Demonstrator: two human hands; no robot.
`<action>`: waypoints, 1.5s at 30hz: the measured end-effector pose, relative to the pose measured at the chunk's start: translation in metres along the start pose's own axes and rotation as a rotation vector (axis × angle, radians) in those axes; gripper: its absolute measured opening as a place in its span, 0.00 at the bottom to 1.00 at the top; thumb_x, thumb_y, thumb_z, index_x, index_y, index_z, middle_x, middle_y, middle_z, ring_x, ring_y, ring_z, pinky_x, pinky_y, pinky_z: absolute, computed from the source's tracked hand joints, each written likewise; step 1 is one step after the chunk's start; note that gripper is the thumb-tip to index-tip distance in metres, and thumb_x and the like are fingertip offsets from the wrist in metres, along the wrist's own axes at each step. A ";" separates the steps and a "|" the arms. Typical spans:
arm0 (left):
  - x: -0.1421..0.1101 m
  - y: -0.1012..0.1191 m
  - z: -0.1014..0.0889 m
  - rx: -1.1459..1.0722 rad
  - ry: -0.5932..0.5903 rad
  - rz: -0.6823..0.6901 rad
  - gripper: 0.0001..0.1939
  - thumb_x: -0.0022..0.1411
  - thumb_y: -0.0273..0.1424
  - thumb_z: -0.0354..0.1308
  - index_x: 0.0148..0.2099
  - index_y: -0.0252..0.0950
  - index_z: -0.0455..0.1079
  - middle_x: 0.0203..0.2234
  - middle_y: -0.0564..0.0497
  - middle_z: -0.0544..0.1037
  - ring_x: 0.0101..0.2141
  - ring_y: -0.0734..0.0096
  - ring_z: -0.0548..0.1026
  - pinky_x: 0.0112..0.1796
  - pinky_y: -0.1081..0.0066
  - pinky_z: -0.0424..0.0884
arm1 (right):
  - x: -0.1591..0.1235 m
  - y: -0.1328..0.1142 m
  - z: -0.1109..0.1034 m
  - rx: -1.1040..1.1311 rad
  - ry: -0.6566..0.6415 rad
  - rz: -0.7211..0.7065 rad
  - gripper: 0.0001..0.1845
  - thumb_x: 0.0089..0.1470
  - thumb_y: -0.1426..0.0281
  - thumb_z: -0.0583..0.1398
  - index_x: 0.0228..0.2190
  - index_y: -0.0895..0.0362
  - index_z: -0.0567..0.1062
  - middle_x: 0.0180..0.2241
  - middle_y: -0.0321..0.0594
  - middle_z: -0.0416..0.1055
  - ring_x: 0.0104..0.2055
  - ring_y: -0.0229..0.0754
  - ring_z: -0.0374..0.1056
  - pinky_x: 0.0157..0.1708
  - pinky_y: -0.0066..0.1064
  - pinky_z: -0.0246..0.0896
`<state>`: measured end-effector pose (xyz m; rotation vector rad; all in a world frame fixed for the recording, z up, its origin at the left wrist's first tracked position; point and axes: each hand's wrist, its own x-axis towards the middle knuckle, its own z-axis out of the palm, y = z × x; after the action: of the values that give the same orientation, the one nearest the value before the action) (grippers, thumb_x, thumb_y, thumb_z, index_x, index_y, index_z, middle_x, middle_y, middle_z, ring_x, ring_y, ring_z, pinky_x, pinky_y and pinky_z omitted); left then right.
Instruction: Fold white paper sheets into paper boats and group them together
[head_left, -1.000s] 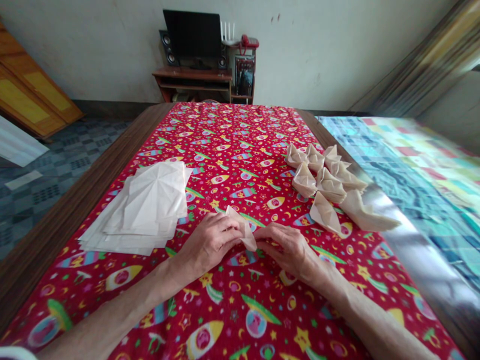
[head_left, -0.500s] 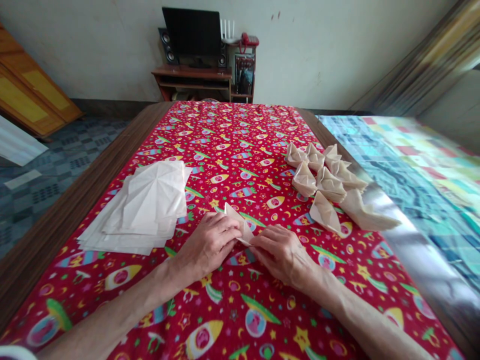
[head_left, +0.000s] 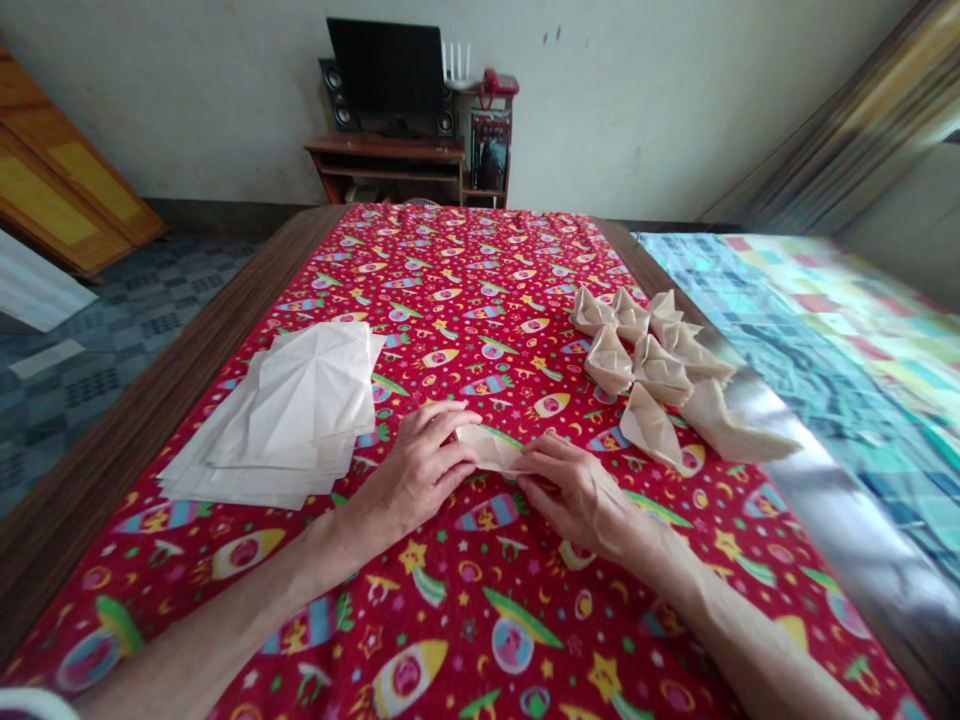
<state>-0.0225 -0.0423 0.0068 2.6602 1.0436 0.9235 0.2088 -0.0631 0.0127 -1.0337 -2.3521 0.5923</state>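
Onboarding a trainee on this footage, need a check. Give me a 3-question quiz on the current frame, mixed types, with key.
1. Open: What are the bare left hand and bare right hand both touching?
2. True or false: The stack of flat, creased white paper sheets lies to the right of both hands.
3. Fill the blank: The boat-shaped folded cream paper pieces sit nearer the ____ hand.

Key
1. A small folded off-white paper piece.
2. False; the stack lies left of both hands, on the red rocket-print cloth.
3. Right.
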 end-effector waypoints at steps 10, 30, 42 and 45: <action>-0.004 -0.001 -0.002 0.021 -0.014 0.026 0.01 0.60 0.26 0.59 0.36 0.36 0.72 0.49 0.48 0.71 0.52 0.60 0.64 0.52 0.56 0.64 | 0.000 0.006 0.001 0.038 0.020 0.020 0.10 0.59 0.73 0.54 0.32 0.58 0.76 0.31 0.41 0.70 0.31 0.37 0.64 0.30 0.26 0.59; -0.004 -0.002 0.008 -0.229 -0.033 -0.234 0.07 0.60 0.25 0.57 0.29 0.35 0.64 0.27 0.53 0.72 0.29 0.74 0.72 0.31 0.75 0.67 | 0.003 0.011 -0.005 0.066 0.050 0.294 0.13 0.58 0.68 0.55 0.25 0.57 0.73 0.23 0.35 0.70 0.24 0.33 0.64 0.25 0.24 0.54; -0.001 0.003 0.013 0.078 -0.030 -0.272 0.19 0.60 0.26 0.56 0.54 0.39 0.63 0.43 0.48 0.74 0.44 0.64 0.72 0.46 0.64 0.69 | 0.003 0.017 0.004 0.038 0.217 0.417 0.03 0.49 0.71 0.61 0.25 0.56 0.72 0.22 0.32 0.72 0.22 0.34 0.66 0.23 0.24 0.56; -0.001 0.007 0.010 0.138 -0.129 0.007 0.24 0.64 0.21 0.47 0.61 0.41 0.58 0.57 0.49 0.65 0.59 0.60 0.60 0.57 0.57 0.59 | 0.004 0.016 0.003 0.060 0.245 0.408 0.03 0.49 0.72 0.60 0.25 0.55 0.71 0.23 0.32 0.73 0.22 0.34 0.66 0.23 0.24 0.57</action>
<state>-0.0136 -0.0472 0.0008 2.7930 1.1072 0.6929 0.2139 -0.0507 0.0026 -1.4816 -1.9119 0.6363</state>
